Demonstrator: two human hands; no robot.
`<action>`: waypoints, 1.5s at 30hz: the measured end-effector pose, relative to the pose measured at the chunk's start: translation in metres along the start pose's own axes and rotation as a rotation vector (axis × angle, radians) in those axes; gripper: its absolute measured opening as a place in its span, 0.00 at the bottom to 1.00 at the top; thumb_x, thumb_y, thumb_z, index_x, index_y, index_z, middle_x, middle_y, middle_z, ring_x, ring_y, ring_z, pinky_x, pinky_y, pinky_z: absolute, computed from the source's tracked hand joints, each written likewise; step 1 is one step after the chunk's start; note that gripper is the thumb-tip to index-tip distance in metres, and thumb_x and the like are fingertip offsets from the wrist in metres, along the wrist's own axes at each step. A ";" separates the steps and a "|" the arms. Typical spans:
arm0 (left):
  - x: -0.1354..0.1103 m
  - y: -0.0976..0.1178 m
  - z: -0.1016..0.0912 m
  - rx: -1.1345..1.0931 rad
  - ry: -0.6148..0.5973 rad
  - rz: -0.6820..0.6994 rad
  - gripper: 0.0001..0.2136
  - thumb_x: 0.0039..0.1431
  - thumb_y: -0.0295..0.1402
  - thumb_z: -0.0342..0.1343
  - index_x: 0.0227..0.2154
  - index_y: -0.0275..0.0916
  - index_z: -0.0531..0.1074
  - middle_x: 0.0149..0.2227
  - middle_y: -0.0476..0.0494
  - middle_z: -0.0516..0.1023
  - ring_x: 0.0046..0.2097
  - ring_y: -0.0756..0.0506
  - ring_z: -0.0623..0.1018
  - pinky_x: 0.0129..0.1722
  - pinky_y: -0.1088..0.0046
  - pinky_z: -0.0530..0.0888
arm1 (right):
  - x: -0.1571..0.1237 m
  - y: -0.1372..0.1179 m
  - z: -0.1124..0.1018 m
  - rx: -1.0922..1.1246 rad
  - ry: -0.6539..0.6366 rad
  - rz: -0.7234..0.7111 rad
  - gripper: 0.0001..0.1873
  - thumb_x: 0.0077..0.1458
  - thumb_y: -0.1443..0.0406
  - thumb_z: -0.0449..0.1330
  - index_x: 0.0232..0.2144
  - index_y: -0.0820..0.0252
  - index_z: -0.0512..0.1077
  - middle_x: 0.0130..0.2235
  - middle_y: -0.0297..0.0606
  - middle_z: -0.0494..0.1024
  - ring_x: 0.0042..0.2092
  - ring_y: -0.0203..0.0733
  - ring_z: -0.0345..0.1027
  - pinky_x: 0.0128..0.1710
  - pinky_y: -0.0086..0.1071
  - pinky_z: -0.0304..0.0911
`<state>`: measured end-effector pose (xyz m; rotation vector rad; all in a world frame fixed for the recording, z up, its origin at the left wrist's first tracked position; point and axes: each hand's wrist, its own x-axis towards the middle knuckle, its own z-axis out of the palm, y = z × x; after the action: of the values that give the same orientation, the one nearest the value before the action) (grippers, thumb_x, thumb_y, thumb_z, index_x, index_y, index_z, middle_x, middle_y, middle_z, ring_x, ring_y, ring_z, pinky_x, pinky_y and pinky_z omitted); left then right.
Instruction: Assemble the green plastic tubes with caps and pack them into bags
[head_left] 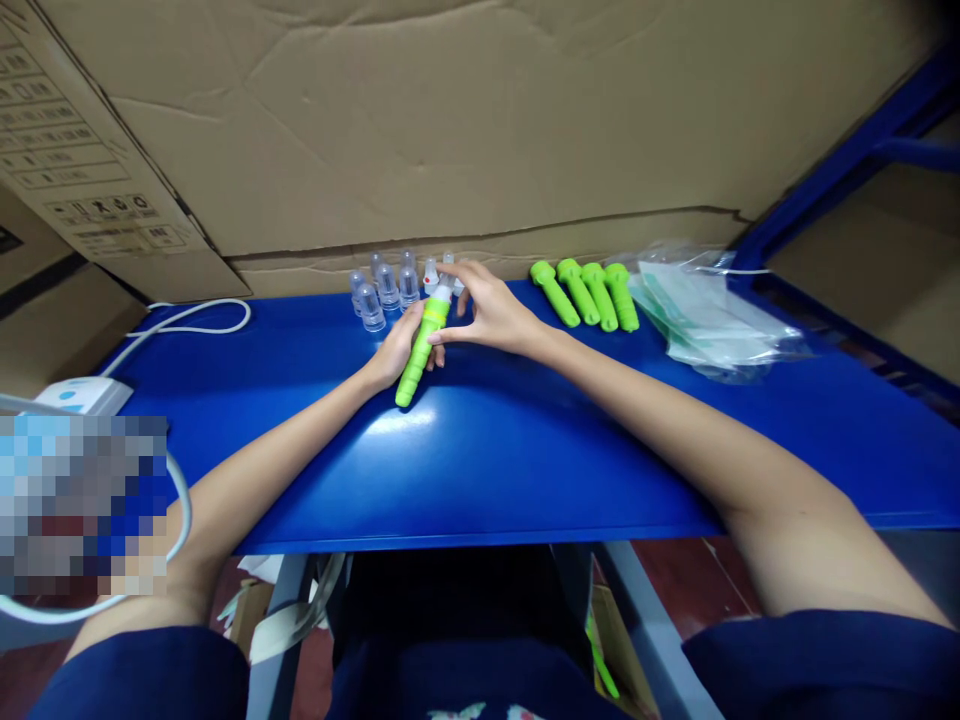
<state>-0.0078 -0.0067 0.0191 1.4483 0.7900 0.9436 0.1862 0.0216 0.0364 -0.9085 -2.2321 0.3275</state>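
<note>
Over the middle of the table, my left hand [397, 348] is closed round a lime-green ribbed handle [415, 368] shaped like a small torch, its narrow end tilted down toward me. A clear dome cap [445, 283] sits at the handle's upper end. The fingers of my right hand [491, 308] curl over that cap, while the thumb reaches down to the green body. Whether the cap is fully seated is hidden by the fingers. Several clear dome caps [386, 287] stand just behind and left of my hands. Beside them is a clear-and-white piece [430, 274] with a red spot.
Several green torch-shaped handles [591, 293] lie in a row to the right. Beyond them is a pile of clear plastic bags [712, 315]. A white power strip [82, 396] with a looped cable lies at left. Cardboard [450, 130] walls the back of the blue table [540, 450].
</note>
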 end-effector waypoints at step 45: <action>0.006 -0.014 -0.003 0.087 0.238 0.098 0.16 0.66 0.45 0.61 0.47 0.39 0.70 0.23 0.52 0.76 0.24 0.50 0.77 0.27 0.77 0.69 | -0.002 -0.026 -0.004 0.143 -0.095 0.156 0.35 0.56 0.44 0.66 0.57 0.59 0.68 0.55 0.49 0.76 0.42 0.47 0.78 0.44 0.43 0.77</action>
<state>-0.0067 0.0011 0.0054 1.4778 0.9501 1.1847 0.1763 0.0015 0.0502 -1.0097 -2.1955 0.6052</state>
